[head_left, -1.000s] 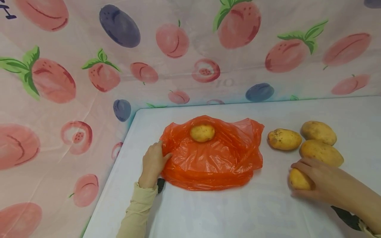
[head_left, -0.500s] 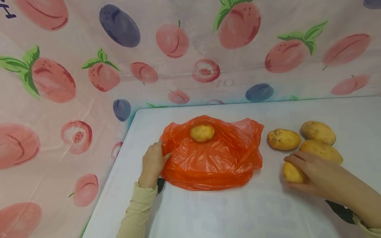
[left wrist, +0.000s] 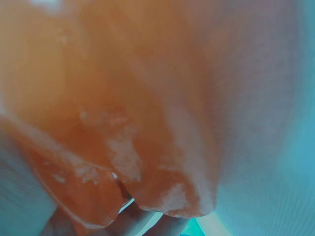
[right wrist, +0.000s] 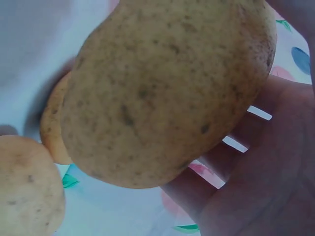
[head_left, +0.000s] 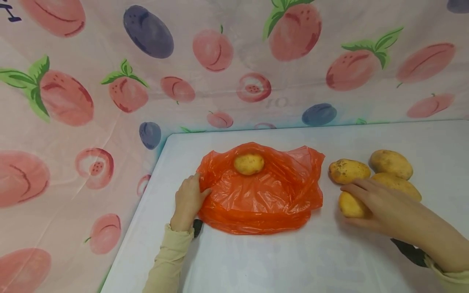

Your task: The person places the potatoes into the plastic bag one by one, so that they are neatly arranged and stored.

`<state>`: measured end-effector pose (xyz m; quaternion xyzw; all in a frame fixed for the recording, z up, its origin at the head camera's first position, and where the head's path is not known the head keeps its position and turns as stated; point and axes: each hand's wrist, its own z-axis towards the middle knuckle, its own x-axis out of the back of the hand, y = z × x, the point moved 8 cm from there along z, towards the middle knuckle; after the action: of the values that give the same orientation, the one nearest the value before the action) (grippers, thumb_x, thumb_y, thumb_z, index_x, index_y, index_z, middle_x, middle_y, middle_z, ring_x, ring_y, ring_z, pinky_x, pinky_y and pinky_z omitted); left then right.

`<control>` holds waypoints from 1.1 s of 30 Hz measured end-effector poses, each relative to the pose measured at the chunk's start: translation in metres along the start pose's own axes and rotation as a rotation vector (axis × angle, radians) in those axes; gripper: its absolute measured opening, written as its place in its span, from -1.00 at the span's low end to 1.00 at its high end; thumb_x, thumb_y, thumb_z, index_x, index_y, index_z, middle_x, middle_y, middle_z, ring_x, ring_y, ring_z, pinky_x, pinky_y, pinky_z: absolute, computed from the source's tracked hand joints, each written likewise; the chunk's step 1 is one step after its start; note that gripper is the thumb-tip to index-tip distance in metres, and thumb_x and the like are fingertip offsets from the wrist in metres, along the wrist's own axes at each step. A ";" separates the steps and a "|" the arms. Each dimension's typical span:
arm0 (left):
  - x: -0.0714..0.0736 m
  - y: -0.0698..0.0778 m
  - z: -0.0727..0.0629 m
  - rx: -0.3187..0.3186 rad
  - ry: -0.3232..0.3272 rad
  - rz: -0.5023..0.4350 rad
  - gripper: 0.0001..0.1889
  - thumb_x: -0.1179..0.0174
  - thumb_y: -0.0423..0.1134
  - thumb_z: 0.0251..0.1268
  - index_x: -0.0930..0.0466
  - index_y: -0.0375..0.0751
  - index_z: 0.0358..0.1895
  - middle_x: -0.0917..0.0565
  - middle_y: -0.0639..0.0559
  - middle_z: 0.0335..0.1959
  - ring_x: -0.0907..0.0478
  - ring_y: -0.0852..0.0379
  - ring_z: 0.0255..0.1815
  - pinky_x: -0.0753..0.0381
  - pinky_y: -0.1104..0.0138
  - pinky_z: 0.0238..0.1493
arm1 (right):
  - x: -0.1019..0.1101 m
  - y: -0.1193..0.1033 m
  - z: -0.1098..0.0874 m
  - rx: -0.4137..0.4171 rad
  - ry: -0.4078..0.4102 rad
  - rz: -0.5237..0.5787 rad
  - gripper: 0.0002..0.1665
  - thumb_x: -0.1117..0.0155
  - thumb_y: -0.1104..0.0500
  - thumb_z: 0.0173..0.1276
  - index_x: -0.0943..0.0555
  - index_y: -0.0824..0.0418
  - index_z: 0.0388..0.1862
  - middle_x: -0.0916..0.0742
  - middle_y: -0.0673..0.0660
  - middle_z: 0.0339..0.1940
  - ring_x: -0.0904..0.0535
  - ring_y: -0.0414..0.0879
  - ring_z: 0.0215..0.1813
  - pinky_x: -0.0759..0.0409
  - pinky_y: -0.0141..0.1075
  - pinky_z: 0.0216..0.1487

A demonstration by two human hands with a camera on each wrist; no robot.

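A red-orange plastic bag (head_left: 253, 199) lies spread on the white table with its mouth held wide. One potato (head_left: 249, 164) sits inside at its back. My left hand (head_left: 188, 200) grips the bag's left rim, thumb on the inner side; the left wrist view is mostly blurred orange plastic (left wrist: 123, 123), with fingertips (left wrist: 130, 219) showing below it. To the right of the bag, my right hand (head_left: 388, 209) grips another potato (head_left: 351, 204) between thumb and fingers. That speckled potato (right wrist: 167, 93) fills much of the right wrist view. Whether it touches the table cannot be told.
Three more potatoes lie right of the bag: a spotted potato (head_left: 349, 171), a rear potato (head_left: 391, 164) and one partly hidden behind my right hand, a long potato (head_left: 403, 186). A fruit-printed cloth (head_left: 234, 61) hangs behind and left of the table (head_left: 278, 264).
My right hand has moved left with the potato, away from the other potatoes' right side and toward the bag. The left hand and the bag stay where they were.
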<state>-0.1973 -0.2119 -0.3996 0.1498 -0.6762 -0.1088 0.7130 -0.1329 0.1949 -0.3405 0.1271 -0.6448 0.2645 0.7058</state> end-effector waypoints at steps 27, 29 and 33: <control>0.001 0.000 -0.001 0.011 -0.004 0.002 -0.44 -0.44 -0.15 0.18 -0.49 -0.34 0.17 -0.66 -0.21 -0.15 -0.56 -0.14 -0.18 -0.69 0.00 -0.11 | 0.042 -0.049 0.029 0.129 0.145 -0.017 -0.31 -0.58 -0.26 -0.06 -0.63 0.09 -0.03 -0.65 0.01 -0.07 -0.53 -0.02 0.02 -0.68 -0.08 -0.18; 0.001 0.001 -0.001 0.005 0.000 -0.001 -0.45 -0.44 -0.15 0.18 -0.49 -0.34 0.16 -0.66 -0.21 -0.16 -0.56 -0.14 -0.18 -0.69 0.00 -0.11 | 0.042 -0.053 0.031 0.131 0.124 0.001 -0.28 -0.54 -0.31 -0.02 -0.63 0.09 0.00 -0.64 -0.02 -0.08 -0.53 -0.05 0.00 -0.68 -0.11 -0.18; 0.002 0.001 -0.001 -0.006 0.008 0.002 -0.46 -0.45 -0.16 0.17 -0.50 -0.34 0.15 -0.66 -0.21 -0.18 -0.56 -0.14 -0.20 -0.69 0.00 -0.14 | 0.041 -0.058 0.036 0.115 0.085 0.034 -0.27 -0.51 -0.32 0.04 -0.62 0.10 0.05 -0.65 -0.03 -0.08 -0.52 -0.09 -0.02 -0.65 -0.11 -0.08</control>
<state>-0.1962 -0.2114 -0.3977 0.1477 -0.6732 -0.1096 0.7163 -0.1305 0.1366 -0.2864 0.1453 -0.6001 0.3180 0.7194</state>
